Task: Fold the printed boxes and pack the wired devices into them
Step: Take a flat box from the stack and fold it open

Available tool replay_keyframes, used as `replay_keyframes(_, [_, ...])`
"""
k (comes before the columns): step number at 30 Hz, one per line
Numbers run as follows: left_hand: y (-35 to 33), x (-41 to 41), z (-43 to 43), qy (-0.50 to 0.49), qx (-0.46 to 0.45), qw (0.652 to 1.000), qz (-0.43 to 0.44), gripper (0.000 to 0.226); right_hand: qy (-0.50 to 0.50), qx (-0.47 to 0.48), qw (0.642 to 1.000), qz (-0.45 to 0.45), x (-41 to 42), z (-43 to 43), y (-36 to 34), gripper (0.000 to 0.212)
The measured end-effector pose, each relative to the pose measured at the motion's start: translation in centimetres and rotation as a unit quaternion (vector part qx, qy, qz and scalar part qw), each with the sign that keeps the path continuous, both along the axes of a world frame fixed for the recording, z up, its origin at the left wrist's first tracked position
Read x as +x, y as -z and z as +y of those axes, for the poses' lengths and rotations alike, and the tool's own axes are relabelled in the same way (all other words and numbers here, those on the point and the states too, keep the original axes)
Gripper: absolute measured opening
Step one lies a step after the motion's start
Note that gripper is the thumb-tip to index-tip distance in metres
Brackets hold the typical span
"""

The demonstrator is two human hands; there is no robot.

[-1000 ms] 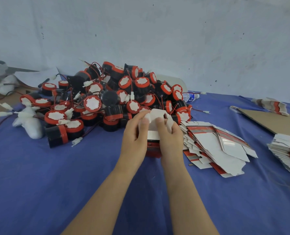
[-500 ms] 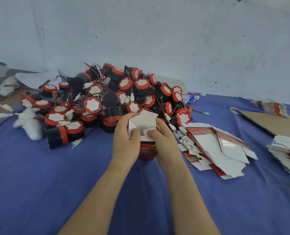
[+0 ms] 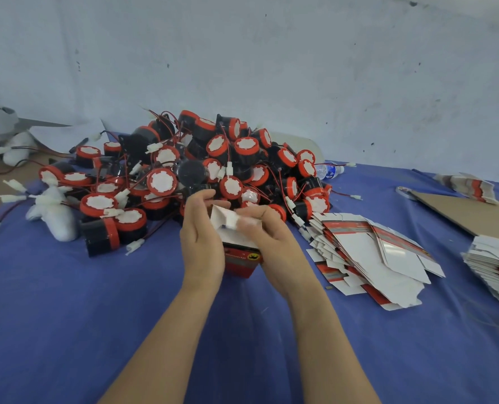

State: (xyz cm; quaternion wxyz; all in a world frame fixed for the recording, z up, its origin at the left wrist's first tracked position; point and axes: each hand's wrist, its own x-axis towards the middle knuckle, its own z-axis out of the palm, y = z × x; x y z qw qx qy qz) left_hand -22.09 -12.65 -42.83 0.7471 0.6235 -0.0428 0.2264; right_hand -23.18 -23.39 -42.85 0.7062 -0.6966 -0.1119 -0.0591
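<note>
Device pile [image 3: 184, 173] behind held box [image 3: 241, 256]; flat boxes [image 3: 367, 252] right.

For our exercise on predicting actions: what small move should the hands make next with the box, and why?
Probably press the white flaps down and tuck them: left hand and right hand grip the red printed box, its flaps not yet closed.

L hand [image 3: 203, 243] & R hand [image 3: 274, 246] are gripping red printed box [image 3: 241, 259], pinching its white flaps [image 3: 227, 218]; device pile [image 3: 184, 170] sitting just behind.

i see a matt blue cloth [image 3: 67, 316] over the worktop, glossy printed card flat boxes [image 3: 367, 252], shiny black-and-red plastic devices [image 3: 160, 182], and a rough brown cardboard sheet [image 3: 470, 211].
</note>
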Motion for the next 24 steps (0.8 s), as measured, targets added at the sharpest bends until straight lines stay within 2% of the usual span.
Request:
replay_keyframes(3, [0.0,-0.2,0.1,-0.021,0.01,0.999,-0.032,0.039,-0.026,-0.03,0.999,-0.001,0.0,-0.5,0.0,0.035])
replay_keyframes(6, [0.0,-0.3,0.3,-0.024,0.029,0.997,-0.069,0.048,-0.01,-0.11,0.993,-0.033,-0.5,-0.7,-0.7,0.03])
replay_keyframes(11, [-0.1,-0.4,0.4,-0.024,0.043,0.993,-0.104,0.048,0.04,-0.197,0.978,-0.059,-0.6,-0.2,-1.0,0.022])
replay_keyframes(15, [-0.4,-0.4,0.4,-0.018,0.033,0.993,-0.112,0.043,0.013,-0.13,0.991,-0.034,-1.0,-0.3,-1.4,0.018])
replay_keyframes(20, [-0.6,-0.7,0.4,0.013,0.033,0.991,-0.129,0.044,-0.008,-0.047,0.998,0.041,-1.1,-0.9,-1.6,0.018])
replay_keyframes(22, [-0.8,-0.8,0.4,0.032,0.012,0.99,-0.134,0.044,-0.058,0.003,0.994,0.091,-1.2,-1.7,-1.7,0.014])
replay_keyframes(24, [-1.1,-1.0,0.5,0.045,0.001,0.99,-0.137,0.043,-0.111,0.049,0.986,0.116,-1.2,-2.1,-1.7,0.024])
